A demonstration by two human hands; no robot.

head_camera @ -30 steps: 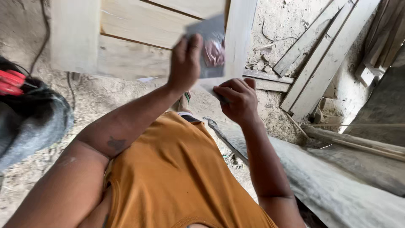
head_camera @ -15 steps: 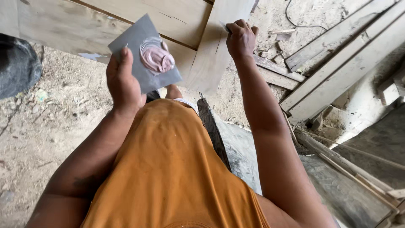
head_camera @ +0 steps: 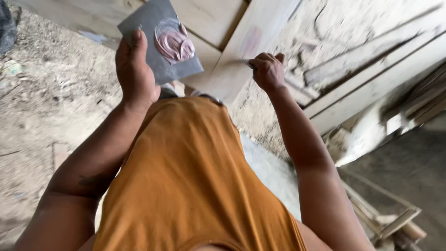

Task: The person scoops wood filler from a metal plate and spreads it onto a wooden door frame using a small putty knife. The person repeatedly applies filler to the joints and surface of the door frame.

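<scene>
A grey metal plate [head_camera: 153,32] is carrying a swirled pink putty blob [head_camera: 174,42]. The pale wooden panel [head_camera: 241,51] is showing a faint pink smear, and the sleeveless shirt [head_camera: 186,186] is looking plain orange.

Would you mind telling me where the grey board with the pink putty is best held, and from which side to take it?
Grip the grey board at its bare near-left corner, coming from below, as the left hand does: thumb on top, fingers beneath. The pink putty sits toward the far right, so that corner is probably the cleanest hold and keeps the flat sheet level.
</scene>
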